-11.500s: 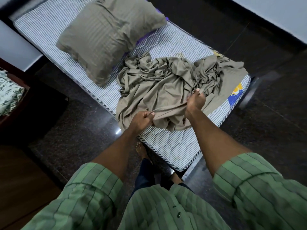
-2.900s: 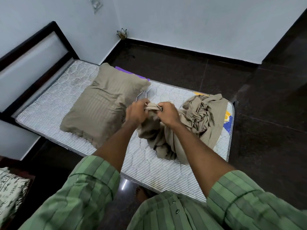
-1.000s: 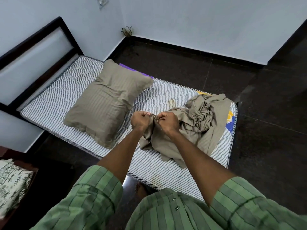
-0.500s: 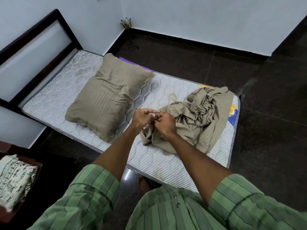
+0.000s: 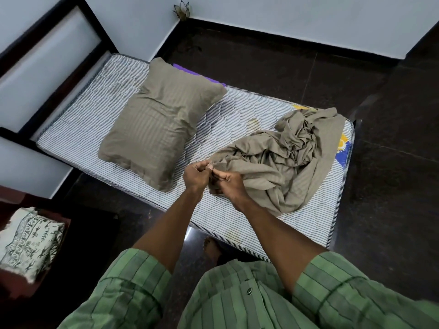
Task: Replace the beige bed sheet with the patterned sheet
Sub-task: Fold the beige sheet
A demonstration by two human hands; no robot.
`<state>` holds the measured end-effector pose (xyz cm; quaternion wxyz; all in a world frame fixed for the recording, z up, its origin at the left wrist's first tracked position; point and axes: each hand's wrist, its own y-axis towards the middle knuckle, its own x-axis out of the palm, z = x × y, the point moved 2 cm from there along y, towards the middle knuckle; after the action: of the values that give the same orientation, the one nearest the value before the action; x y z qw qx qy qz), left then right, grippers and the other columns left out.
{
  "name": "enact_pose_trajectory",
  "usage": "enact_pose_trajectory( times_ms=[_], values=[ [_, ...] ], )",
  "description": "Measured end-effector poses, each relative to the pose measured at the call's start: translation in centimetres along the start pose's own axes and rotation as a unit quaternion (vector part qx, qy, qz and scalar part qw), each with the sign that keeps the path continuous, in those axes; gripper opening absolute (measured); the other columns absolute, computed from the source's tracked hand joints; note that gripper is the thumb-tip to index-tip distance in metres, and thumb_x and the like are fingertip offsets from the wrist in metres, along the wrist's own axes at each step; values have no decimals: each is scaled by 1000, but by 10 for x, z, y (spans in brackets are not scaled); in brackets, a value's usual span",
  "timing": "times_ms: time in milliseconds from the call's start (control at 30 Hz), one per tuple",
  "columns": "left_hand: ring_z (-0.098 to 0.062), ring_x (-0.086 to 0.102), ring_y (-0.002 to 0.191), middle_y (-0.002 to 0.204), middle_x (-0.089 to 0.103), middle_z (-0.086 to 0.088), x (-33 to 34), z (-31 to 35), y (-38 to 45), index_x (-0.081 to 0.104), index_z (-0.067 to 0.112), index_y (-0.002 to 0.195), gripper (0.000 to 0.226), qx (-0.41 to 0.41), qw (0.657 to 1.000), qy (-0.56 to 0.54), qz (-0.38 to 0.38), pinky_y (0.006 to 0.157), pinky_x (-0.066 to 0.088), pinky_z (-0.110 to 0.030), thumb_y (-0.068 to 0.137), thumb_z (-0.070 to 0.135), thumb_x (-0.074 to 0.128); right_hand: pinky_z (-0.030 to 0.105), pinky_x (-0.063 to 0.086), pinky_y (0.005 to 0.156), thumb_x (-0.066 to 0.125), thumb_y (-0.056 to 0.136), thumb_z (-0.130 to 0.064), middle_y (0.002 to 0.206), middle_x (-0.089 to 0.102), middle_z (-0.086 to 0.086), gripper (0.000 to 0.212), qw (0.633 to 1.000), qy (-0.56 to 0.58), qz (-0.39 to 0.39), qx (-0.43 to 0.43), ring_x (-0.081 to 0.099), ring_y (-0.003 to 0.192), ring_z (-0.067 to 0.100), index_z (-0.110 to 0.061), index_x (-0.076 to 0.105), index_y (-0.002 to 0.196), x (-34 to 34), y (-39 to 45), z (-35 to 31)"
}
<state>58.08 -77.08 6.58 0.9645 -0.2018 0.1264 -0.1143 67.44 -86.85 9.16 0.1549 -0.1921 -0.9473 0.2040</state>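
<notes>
The beige bed sheet (image 5: 282, 157) lies crumpled in a heap on the right part of the bare striped mattress (image 5: 95, 115). My left hand (image 5: 196, 176) and my right hand (image 5: 229, 185) meet at the heap's near left corner, each pinching the sheet's edge between fingers and thumb. The folded patterned sheet (image 5: 28, 243), white with dark green motifs, rests on a dark red stand at the lower left, away from both hands.
A beige striped pillow (image 5: 161, 119) lies on the mattress to the left of my hands. The dark bed frame headboard (image 5: 50, 55) stands against the white wall. Dark polished floor (image 5: 392, 162) surrounds the bed. My bare foot (image 5: 211, 248) stands by the mattress edge.
The camera has tilted down a little and my hands have lowered with the sheet's edge, still close together. The heap has spread flatter on the mattress.
</notes>
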Motion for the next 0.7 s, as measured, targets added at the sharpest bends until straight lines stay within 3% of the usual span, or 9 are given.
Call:
enact_pose_trajectory(
  times_ms=[67, 167, 267, 400, 467, 533, 633, 700],
  values=[
    [-18, 72, 82, 89, 79, -4, -10, -3, -5, 80, 13, 94, 14, 33, 999, 13, -3, 81, 59, -38, 84, 11, 70, 32, 61, 70, 62, 95, 3, 93, 77, 8, 29, 996, -71, 48, -13, 68, 76, 16, -10, 76, 117, 3, 7, 1],
    [-20, 73, 94, 96, 78, -1, -27, 2, -17, 77, 16, 94, 26, 103, 992, 58, -45, 88, 57, -37, 90, 0, 58, 24, 56, 80, 70, 80, -1, 96, 77, -5, 29, 941, -293, 152, -74, 68, 87, 8, -19, 78, 101, -5, 20, -6],
    [-18, 67, 99, 100, 74, 0, -41, 6, -20, 72, 19, 97, 32, 171, 975, 115, -89, 92, 52, -37, 93, -3, 48, 23, 50, 85, 75, 67, -1, 109, 72, -3, 46, 911, -387, 56, -134, 63, 100, 10, -19, 74, 109, -2, 33, -7],
    [-20, 62, 96, 100, 68, -5, -55, 14, -19, 66, 11, 101, 28, 225, 960, 138, -98, 90, 48, -34, 98, -1, 41, 25, 42, 58, 75, 69, -15, 68, 65, -9, 13, 871, -458, 10, -178, 57, 66, 5, -20, 65, 74, 7, 40, -10],
    [-15, 56, 89, 97, 63, -5, -66, 15, -16, 63, 13, 102, 27, 225, 963, 125, -86, 84, 46, -32, 100, 2, 38, 22, 35, 51, 74, 69, -19, 59, 58, -9, 14, 868, -467, -12, -170, 52, 55, 4, -20, 60, 70, 8, 41, -9],
    [-12, 52, 84, 92, 60, 4, -75, 12, -10, 61, 19, 101, 24, 213, 968, 108, -76, 80, 45, -35, 98, 8, 40, 25, 38, 53, 76, 70, -25, 58, 59, -8, 15, 852, -494, -74, -160, 52, 55, 6, -23, 61, 67, 11, 40, -5],
    [-12, 46, 72, 80, 54, 10, -91, 12, -4, 60, 26, 98, 21, 196, 972, 105, -72, 70, 41, -33, 98, 14, 43, 28, 42, 64, 74, 72, -37, 66, 65, -2, 21, 776, -598, -143, -141, 62, 68, 18, -26, 59, 63, 17, 37, 5],
    [-10, 49, 73, 79, 55, 13, -113, 21, 0, 60, 28, 98, 18, 198, 972, 116, -41, 73, 42, -33, 102, 20, 44, 33, 46, 75, 68, 77, -42, 84, 72, 7, 23, 710, -677, -150, -123, 68, 86, 26, -19, 71, 78, 6, 38, 13]
  ],
)
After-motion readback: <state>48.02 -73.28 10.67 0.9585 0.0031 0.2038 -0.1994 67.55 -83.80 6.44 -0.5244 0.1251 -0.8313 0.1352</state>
